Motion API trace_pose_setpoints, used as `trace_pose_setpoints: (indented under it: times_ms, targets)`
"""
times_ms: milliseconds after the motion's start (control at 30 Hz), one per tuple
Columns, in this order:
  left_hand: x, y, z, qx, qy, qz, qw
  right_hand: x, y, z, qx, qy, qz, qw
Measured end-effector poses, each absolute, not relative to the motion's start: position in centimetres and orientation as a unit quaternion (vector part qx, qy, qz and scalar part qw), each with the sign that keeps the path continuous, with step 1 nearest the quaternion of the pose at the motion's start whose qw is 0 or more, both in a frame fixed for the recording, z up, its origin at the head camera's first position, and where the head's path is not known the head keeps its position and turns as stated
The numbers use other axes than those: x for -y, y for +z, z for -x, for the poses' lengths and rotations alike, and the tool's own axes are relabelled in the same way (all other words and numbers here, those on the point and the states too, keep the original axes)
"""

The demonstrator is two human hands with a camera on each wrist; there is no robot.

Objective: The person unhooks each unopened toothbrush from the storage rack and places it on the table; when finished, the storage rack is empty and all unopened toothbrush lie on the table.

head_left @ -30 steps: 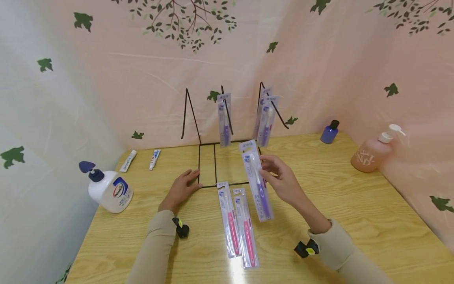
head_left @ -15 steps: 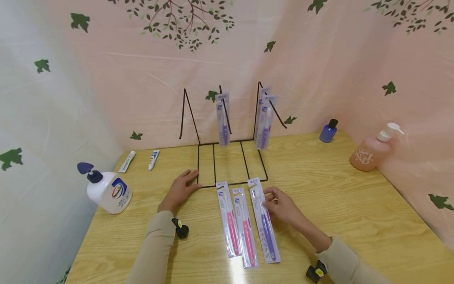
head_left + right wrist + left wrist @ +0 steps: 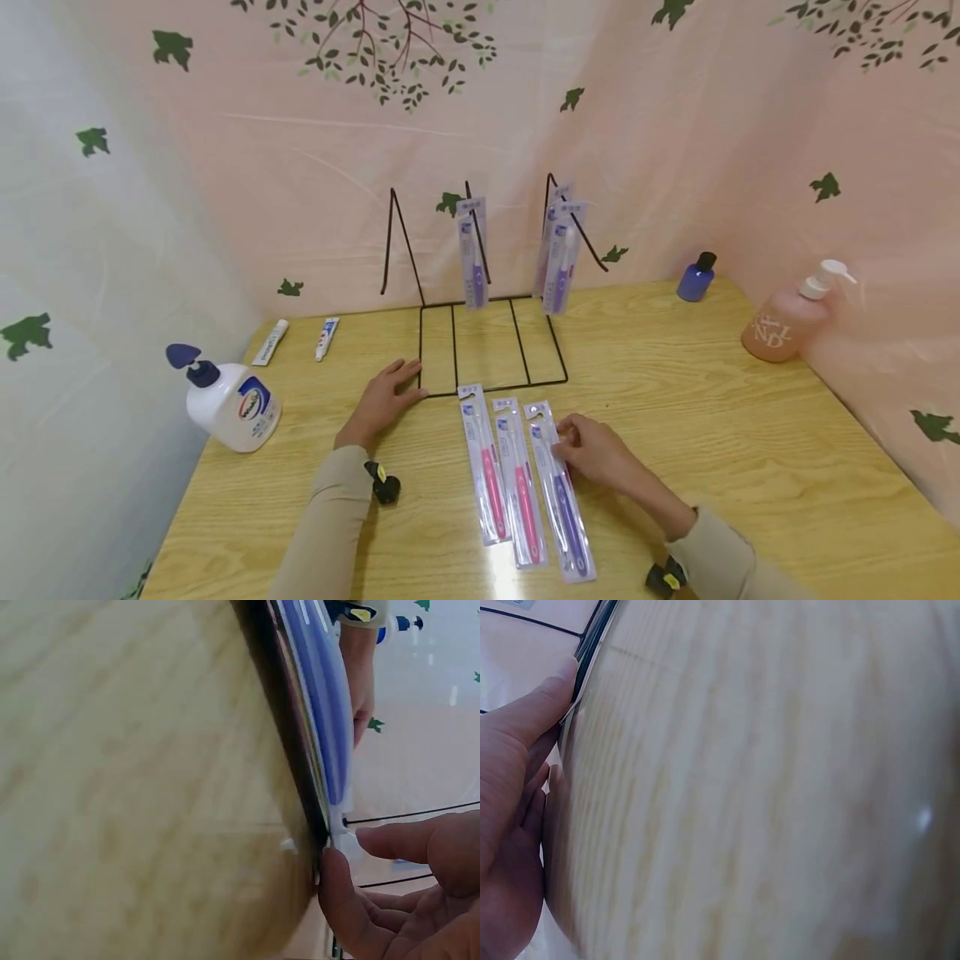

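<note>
My right hand [image 3: 600,450] pinches the right edge of a packaged purple toothbrush [image 3: 567,512], which lies at a slant on the table. In the right wrist view, the thumb and a finger are at the edge of its clear pack [image 3: 330,735]. Directly left of it lie two packaged pink toothbrushes [image 3: 490,483], side by side. My left hand [image 3: 381,408] rests at the left front corner of a black wire rack [image 3: 453,350], fingers relaxed, thumb touching the wire in the left wrist view. Packaged purple toothbrushes [image 3: 561,267] hang from the rack's right hook, and one [image 3: 474,258] from its middle hook.
Two small toothpaste tubes [image 3: 327,338] lie at the back left, behind a white pump bottle [image 3: 234,408]. A small blue bottle [image 3: 695,282] and a pink pump bottle [image 3: 783,325] stand at the right. A printed cloth [image 3: 315,225] backs the table.
My right hand has brought the purple toothbrush down from near the rack onto the table beside the pink ones, then slid it slightly nearer. The left hand has stayed at the rack.
</note>
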State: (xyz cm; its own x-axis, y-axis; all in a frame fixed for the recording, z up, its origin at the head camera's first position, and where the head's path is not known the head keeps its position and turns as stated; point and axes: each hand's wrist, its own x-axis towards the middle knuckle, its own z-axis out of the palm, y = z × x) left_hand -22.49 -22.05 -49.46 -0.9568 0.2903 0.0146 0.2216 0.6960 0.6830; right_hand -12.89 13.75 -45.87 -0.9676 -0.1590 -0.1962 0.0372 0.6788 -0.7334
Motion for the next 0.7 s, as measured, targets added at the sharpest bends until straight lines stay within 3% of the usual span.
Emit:
trace_pose_setpoints:
  times_ms: [200, 500, 700]
  targets:
    - [22.1, -49.5, 22.5, -0.922, 0.360, -0.133, 0.048, -14.0, -44.2, 13.8, -0.919, -0.371, 0.064, 0.120]
    - [22.0, -49.2, 22.4, -0.923, 0.357, -0.133, 0.052, -12.1, -39.6, 18.4, -0.897, -0.401, 0.183, -0.004]
    - [21.9, -49.0, 22.3, -0.924, 0.355, -0.131, 0.053, -9.2, -37.6, 22.4, -0.859, -0.469, 0.198, -0.052]
